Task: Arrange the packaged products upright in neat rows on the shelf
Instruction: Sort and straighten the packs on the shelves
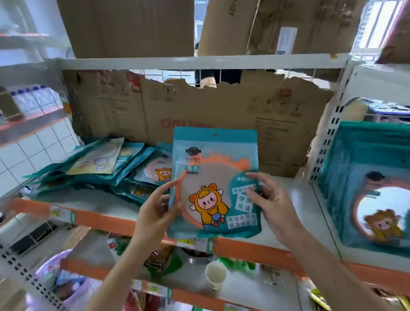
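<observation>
we hold a teal mirror packet (216, 181) upright, left hand (154, 213) and right hand (273, 199) pinching its sides; the toppled packets (97, 166) behind are blurred.

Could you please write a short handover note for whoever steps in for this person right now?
Left hand grips the left edge of one teal packet; right hand pinches its right edge. The packet is held upright in front of the shelf, not yet set down.
Done: a row of packets stands upright in the bay on the right.
Left: a pile of packets lies flat and overlapping at the left of the shelf, in front of the cardboard backing. Place the held packet, then stand the pile up in rows.
</observation>
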{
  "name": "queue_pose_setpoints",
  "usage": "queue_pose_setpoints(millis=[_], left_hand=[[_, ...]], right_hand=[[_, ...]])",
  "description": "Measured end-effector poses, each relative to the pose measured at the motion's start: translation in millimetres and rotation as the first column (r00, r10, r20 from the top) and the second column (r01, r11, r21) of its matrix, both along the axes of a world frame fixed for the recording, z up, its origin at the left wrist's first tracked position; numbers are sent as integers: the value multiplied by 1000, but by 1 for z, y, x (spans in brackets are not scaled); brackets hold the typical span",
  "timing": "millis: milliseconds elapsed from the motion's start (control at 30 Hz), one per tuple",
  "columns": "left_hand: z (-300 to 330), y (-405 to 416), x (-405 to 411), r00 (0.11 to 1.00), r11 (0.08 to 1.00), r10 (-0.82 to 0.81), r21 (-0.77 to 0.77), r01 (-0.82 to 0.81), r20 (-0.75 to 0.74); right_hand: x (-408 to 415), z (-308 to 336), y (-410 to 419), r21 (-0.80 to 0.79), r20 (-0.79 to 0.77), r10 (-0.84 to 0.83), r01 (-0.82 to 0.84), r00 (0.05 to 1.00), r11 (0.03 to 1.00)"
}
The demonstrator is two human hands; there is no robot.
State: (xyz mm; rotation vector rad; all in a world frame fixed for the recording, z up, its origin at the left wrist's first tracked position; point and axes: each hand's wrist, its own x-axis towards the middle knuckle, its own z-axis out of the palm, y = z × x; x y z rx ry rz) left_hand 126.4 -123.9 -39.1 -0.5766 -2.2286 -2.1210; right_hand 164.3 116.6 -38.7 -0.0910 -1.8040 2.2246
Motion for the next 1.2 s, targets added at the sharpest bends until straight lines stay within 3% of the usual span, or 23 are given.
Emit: queue_pose_setpoints(millis=[133, 333, 700, 900, 1200], left_hand=[[-12, 26, 32, 1000, 998, -9, 66, 11, -27], [-36, 63, 74, 999, 996, -24, 86, 27, -38], [-34, 121, 103, 994, 994, -105, -17, 105, -17], [-30, 203, 126, 980, 970, -197, -149, 194, -7], [-33, 364, 180, 971, 946, -197, -285, 152, -135]], right_hand=[[45, -4, 17, -50, 17, -128, 129, 992, 990], [104, -13, 44, 117, 27, -274, 269, 961, 956], [157, -16, 98, 106, 45, -378, 372, 925, 922], [199, -15, 181, 118, 44, -438, 431, 898, 895], [268, -20, 340, 234, 31, -505, 485, 862, 842]])
